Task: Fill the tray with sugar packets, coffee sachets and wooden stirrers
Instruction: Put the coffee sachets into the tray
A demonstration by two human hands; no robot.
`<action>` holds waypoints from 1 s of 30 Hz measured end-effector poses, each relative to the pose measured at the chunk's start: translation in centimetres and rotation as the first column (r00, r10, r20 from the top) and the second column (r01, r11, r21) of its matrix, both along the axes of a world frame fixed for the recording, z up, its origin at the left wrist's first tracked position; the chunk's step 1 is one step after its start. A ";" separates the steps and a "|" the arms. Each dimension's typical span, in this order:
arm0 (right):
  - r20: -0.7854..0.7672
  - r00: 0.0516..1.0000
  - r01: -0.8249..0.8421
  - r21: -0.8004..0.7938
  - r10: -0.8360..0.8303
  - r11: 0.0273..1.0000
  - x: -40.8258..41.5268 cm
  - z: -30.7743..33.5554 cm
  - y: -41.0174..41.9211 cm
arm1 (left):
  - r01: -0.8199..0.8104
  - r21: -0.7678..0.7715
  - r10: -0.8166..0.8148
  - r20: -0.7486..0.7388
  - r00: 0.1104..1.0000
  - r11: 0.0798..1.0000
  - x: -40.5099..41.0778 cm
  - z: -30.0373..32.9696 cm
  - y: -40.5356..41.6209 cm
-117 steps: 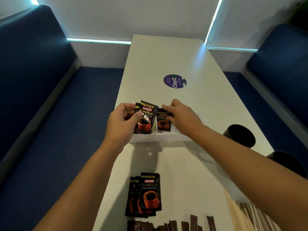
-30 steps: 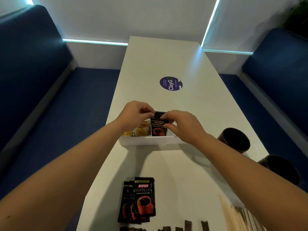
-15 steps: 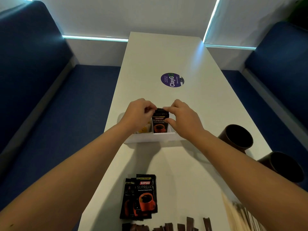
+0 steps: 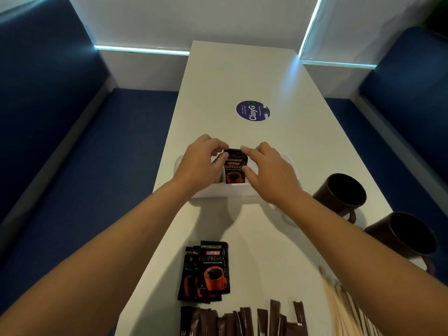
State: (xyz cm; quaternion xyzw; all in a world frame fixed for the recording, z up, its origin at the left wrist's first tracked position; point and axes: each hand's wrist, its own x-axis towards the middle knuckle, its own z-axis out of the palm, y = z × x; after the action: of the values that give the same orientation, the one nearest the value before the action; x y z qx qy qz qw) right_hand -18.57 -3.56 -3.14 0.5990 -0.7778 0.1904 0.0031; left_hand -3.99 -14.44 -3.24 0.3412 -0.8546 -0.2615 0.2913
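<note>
Both hands, left [image 4: 198, 163] and right [image 4: 269, 170], pinched the upright coffee sachets [image 4: 234, 167] in the tray [image 4: 232, 191], fingers curled at their nine and three o'clock edges

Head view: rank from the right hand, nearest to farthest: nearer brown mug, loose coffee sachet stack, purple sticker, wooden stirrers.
From the right hand:
1. Purple sticker, beyond the hand, mid-table.
2. Nearer brown mug, at the table's right edge; too close to the sticker to rank firmly.
3. Loose coffee sachet stack, toward the camera, left of centre.
4. Wooden stirrers, bottom right corner.
</note>
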 end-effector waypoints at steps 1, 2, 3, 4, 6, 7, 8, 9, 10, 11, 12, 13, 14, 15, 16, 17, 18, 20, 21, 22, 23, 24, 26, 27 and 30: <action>0.043 0.999 0.004 -0.032 -0.003 0.999 0.5 0.4 0.7 | -0.002 -0.001 0.002 -0.020 1.000 1.000 0.5 0.4 0.5; 0.089 0.996 0.003 -0.063 0.003 0.998 1.1 0.7 1.4 | -0.002 0.001 0.002 -0.039 0.999 1.000 1.1 0.8 1.0; 0.132 0.991 -0.007 -0.081 0.017 0.997 1.7 0.9 2.2 | 0.000 0.005 0.000 -0.055 0.998 1.000 1.8 1.1 1.7; 0.171 0.984 -0.028 -0.081 0.041 0.996 2.4 1.0 3.1 | 0.004 0.014 -0.003 -0.063 0.998 1.000 2.7 1.2 2.4; 0.234 0.967 -0.102 -0.027 0.105 0.994 3.8 0.8 5.0 | 0.012 0.038 -0.010 -0.064 0.998 0.999 4.6 1.2 4.0; 0.265 0.956 -0.139 0.021 0.128 0.990 4.5 0.5 6.0 | 0.016 0.057 -0.013 -0.057 0.998 0.998 5.6 0.9 4.8; 0.291 0.946 -0.169 0.075 0.141 0.983 5.0 0.0 6.6 | 0.018 0.080 -0.015 -0.043 0.999 0.997 6.4 0.6 5.3; 0.318 0.937 -0.198 0.132 0.148 0.971 5.9 -0.5 7.6 | 0.020 0.105 -0.017 -0.023 1.000 0.994 7.5 0.1 6.2; 0.344 0.927 -0.223 0.178 0.152 0.958 6.3 -1.1 8.0 | 0.020 0.131 -0.020 -0.001 1.000 0.991 8.1 -0.4 6.7; 0.372 0.915 -0.248 0.219 0.154 0.944 6.9 -1.7 8.5 | 0.020 0.157 -0.024 0.024 0.999 0.987 8.8 -0.9 7.3; 0.396 0.905 -0.269 0.255 0.154 0.929 7.5 -2.3 9.0 | 0.018 0.179 -0.028 0.049 0.998 0.984 9.4 -1.4 7.9; 0.407 0.901 -0.282 0.287 0.150 0.915 7.9 -2.8 9.3 | 0.018 0.197 -0.033 0.074 0.997 0.980 10.0 -1.9 8.3; 0.401 0.904 -0.289 0.316 0.148 0.904 8.3 -3.2 9.6 | 0.020 0.214 -0.043 0.105 0.994 0.977 10.5 -2.3 8.7; 0.377 0.913 -0.290 0.338 0.153 0.895 8.7 -3.6 9.8 | 0.022 0.234 -0.056 0.140 0.989 0.972 11.0 -2.7 9.1; 0.349 0.923 -0.288 0.351 0.161 0.891 8.9 -3.8 10.0 | 0.025 0.259 -0.074 0.179 0.981 0.966 11.4 -3.0 9.4; 0.333 0.929 -0.284 0.356 0.163 0.890 9.1 -4.0 10.1 | 0.031 0.292 -0.098 0.218 0.971 0.956 11.9 -3.3 9.7; 0.333 0.930 -0.279 0.354 0.159 0.892 9.2 -4.1 10.2 | 0.041 0.325 -0.130 0.259 0.957 0.945 12.2 -3.5 9.9; 0.355 0.925 -0.269 0.356 0.137 0.895 9.1 -4.0 10.2 | 0.069 0.364 -0.202 0.341 0.918 0.929 12.8 -3.9 10.3; 0.372 0.920 -0.263 0.358 0.122 0.896 9.1 -4.0 10.2 | 0.082 0.375 -0.229 0.368 0.901 0.923 12.9 -4.0 10.4; 0.391 0.915 -0.255 0.356 0.104 0.899 9.0 -4.0 10.2 | 0.091 0.382 -0.248 0.387 0.888 0.920 13.0 -4.0 10.5; 0.411 0.908 -0.244 0.351 0.086 0.904 9.0 -4.0 10.2 | 0.097 0.384 -0.262 0.403 0.877 0.918 12.9 -4.0 10.5; 0.432 0.899 -0.232 0.345 0.065 0.910 8.9 -4.0 10.3 | 0.104 0.380 -0.272 0.423 0.864 0.919 12.8 -4.1 10.6; 0.472 0.881 -0.214 0.332 0.034 0.919 8.8 -4.1 10.3 | 0.116 0.356 -0.283 0.466 0.838 0.927 12.5 -4.1 10.6; 0.490 0.872 -0.208 0.327 0.023 0.922 8.8 -4.0 10.3 | 0.117 0.345 -0.283 0.484 0.828 0.931 12.4 -4.1 10.6; 0.564 0.826 -0.185 0.307 -0.021 0.933 8.6 -3.7 10.5 | 0.097 0.339 -0.268 0.505 0.821 0.936 12.1 -4.3 10.4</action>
State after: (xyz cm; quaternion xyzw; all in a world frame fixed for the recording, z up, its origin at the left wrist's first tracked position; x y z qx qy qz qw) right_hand -9.98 6.93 -6.89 0.5413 -0.7388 0.2159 -0.3385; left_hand 8.14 -4.08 -7.58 0.3566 -0.8814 -0.3067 -0.0446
